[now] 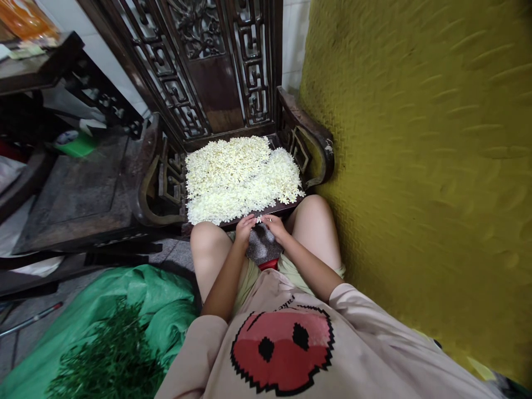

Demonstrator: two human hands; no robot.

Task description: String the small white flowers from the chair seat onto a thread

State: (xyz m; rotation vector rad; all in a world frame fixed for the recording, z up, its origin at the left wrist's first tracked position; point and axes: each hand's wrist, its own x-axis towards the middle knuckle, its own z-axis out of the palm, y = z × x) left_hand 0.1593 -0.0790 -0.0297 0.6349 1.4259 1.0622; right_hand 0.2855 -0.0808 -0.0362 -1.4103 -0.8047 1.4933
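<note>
A thick layer of small white and cream flowers (233,172) covers most of the seat of a dark carved wooden chair (220,94) in front of my knees. My left hand (244,228) and my right hand (275,226) meet just off the front edge of the seat, above my lap. Between their pinched fingertips is a small white flower (259,219), touched from both sides. Whether a thread or needle is with it is too small to make out. A tiny pale spot shows on the right fingers.
A yellow textured mat (415,166) stands upright along the right. On the left is another dark wooden chair (78,188) bearing a green container (77,144). A green sack (162,293) with leafy green stems (108,354) lies at lower left, near a metal rod (31,320).
</note>
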